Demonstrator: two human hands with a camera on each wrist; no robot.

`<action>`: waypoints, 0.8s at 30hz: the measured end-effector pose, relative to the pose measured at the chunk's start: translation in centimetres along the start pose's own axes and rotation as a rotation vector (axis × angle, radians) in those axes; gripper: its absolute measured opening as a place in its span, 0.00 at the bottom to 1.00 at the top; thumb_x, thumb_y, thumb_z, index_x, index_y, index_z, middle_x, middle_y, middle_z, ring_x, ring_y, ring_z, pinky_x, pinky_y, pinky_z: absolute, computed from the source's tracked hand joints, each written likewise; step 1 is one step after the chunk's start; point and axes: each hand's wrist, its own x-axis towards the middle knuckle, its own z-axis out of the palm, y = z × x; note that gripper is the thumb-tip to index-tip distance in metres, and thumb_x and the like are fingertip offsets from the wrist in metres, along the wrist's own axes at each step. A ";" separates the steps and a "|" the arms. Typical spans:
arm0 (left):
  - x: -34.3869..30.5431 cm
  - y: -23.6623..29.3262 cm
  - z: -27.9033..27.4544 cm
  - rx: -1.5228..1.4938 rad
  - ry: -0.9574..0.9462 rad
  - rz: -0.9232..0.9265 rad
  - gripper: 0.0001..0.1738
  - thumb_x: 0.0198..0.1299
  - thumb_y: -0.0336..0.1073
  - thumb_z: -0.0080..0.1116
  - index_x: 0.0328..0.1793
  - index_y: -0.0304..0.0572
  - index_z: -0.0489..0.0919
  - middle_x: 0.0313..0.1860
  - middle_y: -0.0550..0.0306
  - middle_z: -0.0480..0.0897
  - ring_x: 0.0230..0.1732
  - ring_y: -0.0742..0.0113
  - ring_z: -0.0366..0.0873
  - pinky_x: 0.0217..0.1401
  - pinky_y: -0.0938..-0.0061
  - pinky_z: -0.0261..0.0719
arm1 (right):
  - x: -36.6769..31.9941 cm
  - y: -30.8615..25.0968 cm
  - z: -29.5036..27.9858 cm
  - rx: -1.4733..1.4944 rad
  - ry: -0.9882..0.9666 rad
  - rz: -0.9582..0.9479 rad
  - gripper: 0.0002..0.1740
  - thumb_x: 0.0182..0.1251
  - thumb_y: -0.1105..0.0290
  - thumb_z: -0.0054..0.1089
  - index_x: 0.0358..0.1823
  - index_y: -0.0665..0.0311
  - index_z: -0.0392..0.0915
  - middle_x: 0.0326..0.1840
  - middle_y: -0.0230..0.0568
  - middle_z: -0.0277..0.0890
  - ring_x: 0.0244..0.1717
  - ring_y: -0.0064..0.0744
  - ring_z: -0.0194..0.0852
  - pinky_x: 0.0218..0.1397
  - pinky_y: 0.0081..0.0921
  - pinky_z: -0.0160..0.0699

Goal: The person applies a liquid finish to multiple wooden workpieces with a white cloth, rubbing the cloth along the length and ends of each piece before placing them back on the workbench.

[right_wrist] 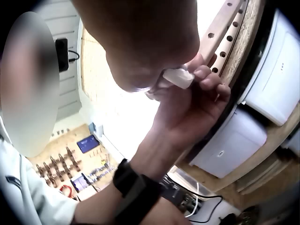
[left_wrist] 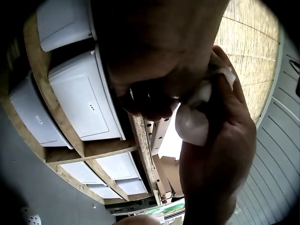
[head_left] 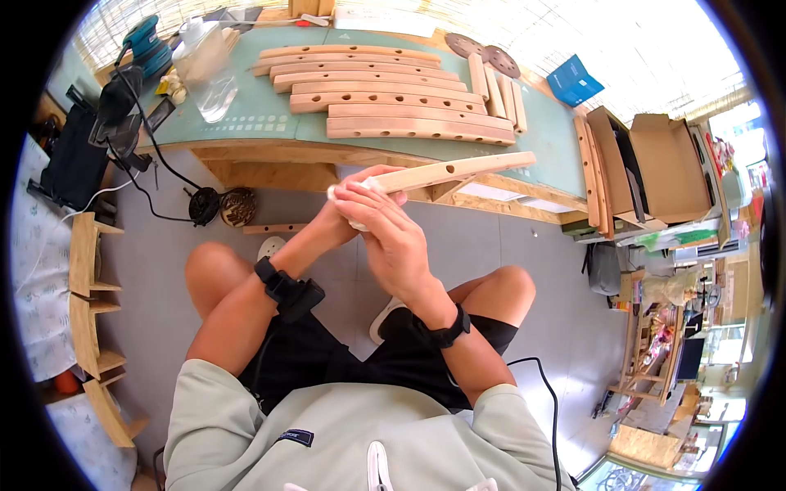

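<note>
A pale wooden bar [head_left: 471,168] with round holes slants up to the right above the bench's front edge. My left hand [head_left: 334,219] grips its near end from below, fingers curled, as the right wrist view also shows. Laid over that end, my right hand [head_left: 393,237] holds a crumpled white cloth [head_left: 358,222] against the wood. Folds of the cloth [left_wrist: 192,124] bulge out between the two hands in the left wrist view. The bar's near end is hidden under the hands and cloth.
Several similar drilled bars [head_left: 393,102] lie in rows on the green bench top [head_left: 311,131], with short pieces beside them. A clear bottle [head_left: 209,78] and a teal sander [head_left: 146,45] stand at left. An open cardboard box [head_left: 667,168] is at right. White bins [right_wrist: 272,70] sit under the bench.
</note>
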 end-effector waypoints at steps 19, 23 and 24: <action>0.1 3.8 0.1 -0.055 -0.015 -0.300 0.25 0.74 0.41 0.62 0.73 0.40 0.77 0.30 0.67 0.75 0.28 0.77 0.69 0.34 0.78 0.71 | -0.2 18.6 -16.7 -0.595 0.346 0.318 0.16 0.81 0.77 0.46 0.60 0.62 0.82 0.67 0.48 0.82 0.71 0.53 0.77 0.72 0.40 0.76; -0.1 3.7 0.7 0.234 -0.079 -0.183 0.25 0.70 0.34 0.67 0.72 0.44 0.79 0.35 0.70 0.79 0.31 0.81 0.70 0.33 0.80 0.71 | -0.8 18.2 -15.3 -0.626 0.387 0.307 0.18 0.79 0.80 0.48 0.61 0.61 0.82 0.66 0.46 0.83 0.72 0.48 0.78 0.72 0.37 0.77; -0.2 3.7 0.7 0.224 -0.052 -0.187 0.23 0.70 0.34 0.67 0.71 0.43 0.80 0.35 0.71 0.80 0.32 0.82 0.70 0.33 0.80 0.72 | -0.9 17.9 -14.5 -0.660 0.388 0.254 0.19 0.77 0.81 0.48 0.61 0.59 0.82 0.67 0.45 0.83 0.72 0.46 0.78 0.70 0.35 0.78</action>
